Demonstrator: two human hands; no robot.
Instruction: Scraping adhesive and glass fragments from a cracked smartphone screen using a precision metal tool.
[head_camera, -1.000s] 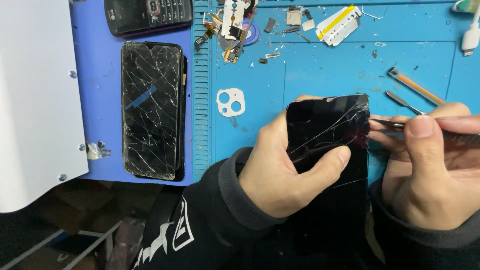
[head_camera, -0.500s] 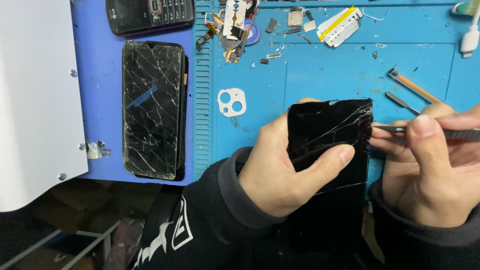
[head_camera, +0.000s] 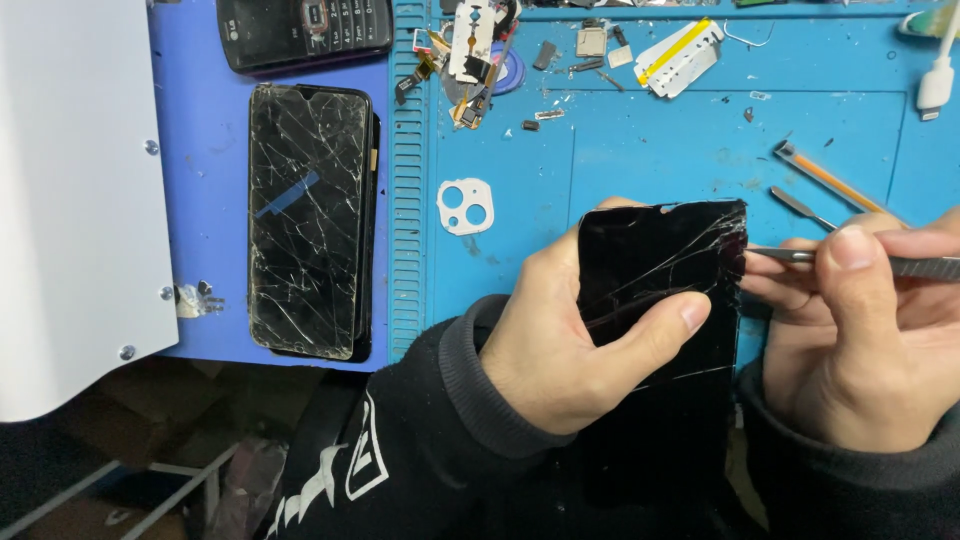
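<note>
- The left hand (head_camera: 570, 340) gripped the cracked black phone (head_camera: 660, 300) at centre right of the frame, thumb across its glass.
- The right hand (head_camera: 860, 330) pinched a metal pry tool (head_camera: 800, 256), tip touching the phone's right edge.
- A second shattered phone (head_camera: 310, 245) lay at upper left.

Left hand (head_camera: 565, 350) grips a cracked phone (head_camera: 655, 330) while right hand (head_camera: 860, 340) presses a metal tool (head_camera: 800, 256) against its edge, above a blue mat (head_camera: 660, 140)

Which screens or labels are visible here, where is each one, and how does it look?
Cracked black phone screen: held in the left hand, centre; dark, rectangular, cracks near its top right, where the right hand holds a thin metal tool.
Shattered black smartphone: lying left on the blue mat; a blue strip on its glass.
Black keypad phone: top left, small dark screen.
</note>
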